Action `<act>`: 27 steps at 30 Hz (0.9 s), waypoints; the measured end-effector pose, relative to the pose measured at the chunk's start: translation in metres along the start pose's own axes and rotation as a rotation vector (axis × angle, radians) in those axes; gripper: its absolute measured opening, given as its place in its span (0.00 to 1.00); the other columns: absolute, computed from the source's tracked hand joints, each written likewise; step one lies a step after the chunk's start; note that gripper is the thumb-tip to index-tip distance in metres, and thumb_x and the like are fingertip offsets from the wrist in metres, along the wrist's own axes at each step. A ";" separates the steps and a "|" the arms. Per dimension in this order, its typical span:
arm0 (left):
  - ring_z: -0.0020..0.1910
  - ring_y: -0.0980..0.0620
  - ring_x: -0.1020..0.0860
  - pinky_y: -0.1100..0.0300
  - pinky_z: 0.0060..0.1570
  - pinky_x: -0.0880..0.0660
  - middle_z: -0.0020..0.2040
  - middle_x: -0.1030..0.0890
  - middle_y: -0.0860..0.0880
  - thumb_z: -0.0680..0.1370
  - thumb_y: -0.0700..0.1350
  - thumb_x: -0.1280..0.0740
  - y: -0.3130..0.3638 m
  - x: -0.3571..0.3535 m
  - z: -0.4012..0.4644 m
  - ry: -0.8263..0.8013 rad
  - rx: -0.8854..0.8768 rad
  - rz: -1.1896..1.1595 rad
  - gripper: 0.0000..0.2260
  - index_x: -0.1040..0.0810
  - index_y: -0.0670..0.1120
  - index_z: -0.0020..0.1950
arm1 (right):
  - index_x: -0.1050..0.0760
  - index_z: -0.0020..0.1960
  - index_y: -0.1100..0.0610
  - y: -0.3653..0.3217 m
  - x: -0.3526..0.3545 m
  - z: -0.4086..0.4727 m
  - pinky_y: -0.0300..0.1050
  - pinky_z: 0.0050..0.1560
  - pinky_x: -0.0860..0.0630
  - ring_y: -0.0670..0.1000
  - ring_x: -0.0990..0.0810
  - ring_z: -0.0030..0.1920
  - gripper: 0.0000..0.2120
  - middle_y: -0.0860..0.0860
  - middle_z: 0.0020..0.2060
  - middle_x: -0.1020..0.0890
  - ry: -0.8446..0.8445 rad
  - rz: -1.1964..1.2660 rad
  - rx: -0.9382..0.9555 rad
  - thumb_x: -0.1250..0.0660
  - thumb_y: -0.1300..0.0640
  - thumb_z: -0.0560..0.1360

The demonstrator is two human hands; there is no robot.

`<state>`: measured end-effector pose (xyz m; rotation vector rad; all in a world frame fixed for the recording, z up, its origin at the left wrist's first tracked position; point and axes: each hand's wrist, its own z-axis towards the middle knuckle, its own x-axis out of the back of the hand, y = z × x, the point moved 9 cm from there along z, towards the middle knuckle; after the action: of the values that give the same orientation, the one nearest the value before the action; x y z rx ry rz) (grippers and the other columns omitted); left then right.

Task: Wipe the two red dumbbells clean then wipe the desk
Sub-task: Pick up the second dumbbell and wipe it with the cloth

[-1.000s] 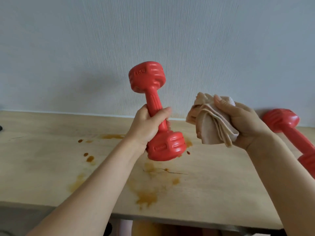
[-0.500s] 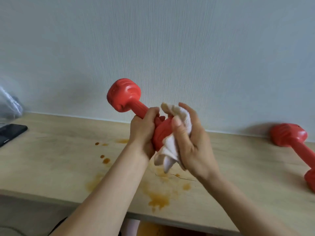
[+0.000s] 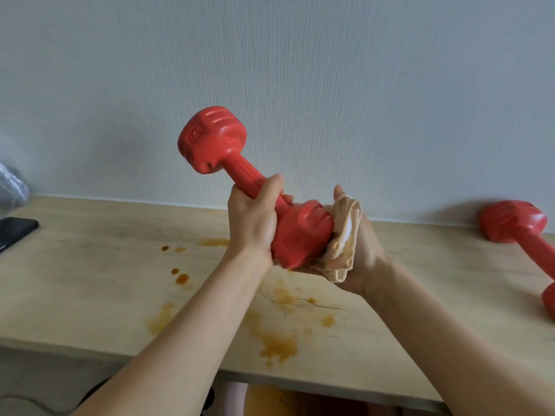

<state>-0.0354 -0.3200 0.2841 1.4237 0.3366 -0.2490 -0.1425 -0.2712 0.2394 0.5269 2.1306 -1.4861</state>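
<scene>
While gripped left [image 3: 252, 223], dumbbell [image 3: 240, 187] against cloth [image 3: 342, 244].

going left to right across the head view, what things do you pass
Black phone on the desk → left hand gripping the lifted red dumbbell → cloth held by the right hand → second red dumbbell lying on the desk.

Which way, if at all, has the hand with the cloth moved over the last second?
Yes. The right hand carried the cloth leftward to the held dumbbell, away from the dumbbell lying on the desk.
</scene>
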 end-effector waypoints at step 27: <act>0.33 0.52 0.21 0.64 0.24 0.25 0.40 0.22 0.47 0.76 0.43 0.35 -0.043 0.005 -0.019 0.161 0.542 -0.368 0.07 0.24 0.43 0.52 | 0.35 0.68 0.47 -0.053 -0.048 -0.056 0.53 0.60 0.27 0.51 0.25 0.62 0.20 0.50 0.61 0.25 0.305 -0.995 1.177 0.46 0.42 0.78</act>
<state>-0.0475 -0.3070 0.2408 1.9163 0.7034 -0.5572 -0.1425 -0.2375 0.3239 -0.0368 1.4805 -3.4028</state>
